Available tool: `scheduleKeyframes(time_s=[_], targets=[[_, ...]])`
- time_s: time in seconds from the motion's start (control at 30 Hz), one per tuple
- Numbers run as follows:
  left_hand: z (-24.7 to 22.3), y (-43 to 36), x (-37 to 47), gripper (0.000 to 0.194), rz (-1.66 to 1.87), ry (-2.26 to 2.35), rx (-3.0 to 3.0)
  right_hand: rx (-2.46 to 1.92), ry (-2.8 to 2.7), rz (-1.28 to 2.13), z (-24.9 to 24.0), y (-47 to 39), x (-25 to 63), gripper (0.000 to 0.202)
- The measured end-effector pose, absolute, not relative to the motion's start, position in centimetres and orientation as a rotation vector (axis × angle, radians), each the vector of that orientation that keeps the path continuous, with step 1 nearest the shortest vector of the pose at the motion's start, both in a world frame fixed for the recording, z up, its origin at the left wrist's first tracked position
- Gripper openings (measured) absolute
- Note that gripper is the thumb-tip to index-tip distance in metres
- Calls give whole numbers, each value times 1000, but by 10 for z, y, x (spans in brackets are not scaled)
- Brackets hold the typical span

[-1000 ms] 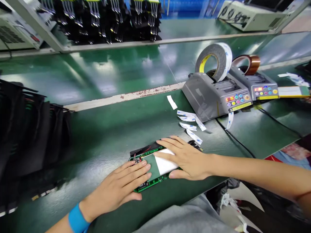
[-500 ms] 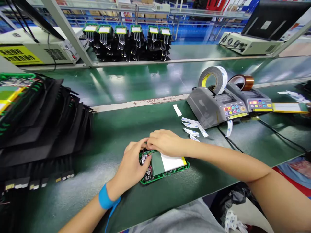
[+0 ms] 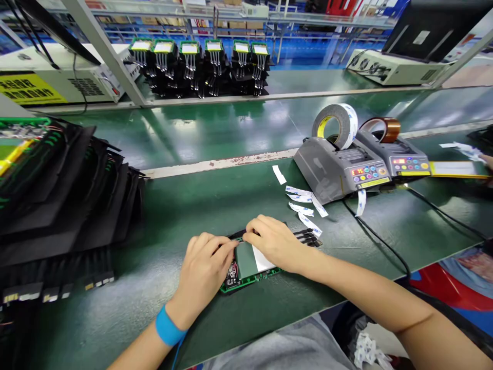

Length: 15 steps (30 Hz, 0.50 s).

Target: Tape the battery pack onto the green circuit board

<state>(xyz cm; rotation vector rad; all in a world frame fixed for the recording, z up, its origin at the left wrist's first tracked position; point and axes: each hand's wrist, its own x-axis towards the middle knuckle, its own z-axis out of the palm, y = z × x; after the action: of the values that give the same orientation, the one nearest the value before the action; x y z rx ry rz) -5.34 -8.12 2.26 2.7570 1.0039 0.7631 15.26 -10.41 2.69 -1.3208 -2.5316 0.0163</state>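
Observation:
A green-edged circuit board assembly (image 3: 247, 261) with a flat grey-green and white pack lies on the bench before me. My left hand (image 3: 202, 264), a blue band on its wrist, reaches over the board's left end. Its thumb and fingertips are pinched at the far edge. Opposite it, my right hand (image 3: 275, 242) bends over the white part, with thumb and forefinger closed close to the left fingertips. Whatever the fingertips hold is too small to make out. Black cables (image 3: 306, 236) with metal ends stick out beyond my right hand.
Stacked black assemblies (image 3: 61, 195) fill the left side. Loose white tape strips (image 3: 300, 198) lie beyond my right hand, near a tape dispenser (image 3: 339, 169) and a second dispenser (image 3: 404, 159). More assemblies (image 3: 200, 67) stand at the back. Another person's hand (image 3: 488, 162) shows at the right edge.
My right hand has turned and drawn slightly nearer, showing the black cables behind it. My left fingers have closed into a pinch at the board's far edge. Another person's hand has appeared at right.

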Motion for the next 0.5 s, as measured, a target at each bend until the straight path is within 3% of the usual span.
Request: scheduleKeyframes(time_s=[0.3, 0.5], targets=[[22, -85, -60, 22, 663, 913, 2800, -1372, -2434, 212, 23, -115, 162, 25], [-8, -80, -78, 51, 732, 777, 2914, -1359, -2296, 270, 34, -135, 178, 32]])
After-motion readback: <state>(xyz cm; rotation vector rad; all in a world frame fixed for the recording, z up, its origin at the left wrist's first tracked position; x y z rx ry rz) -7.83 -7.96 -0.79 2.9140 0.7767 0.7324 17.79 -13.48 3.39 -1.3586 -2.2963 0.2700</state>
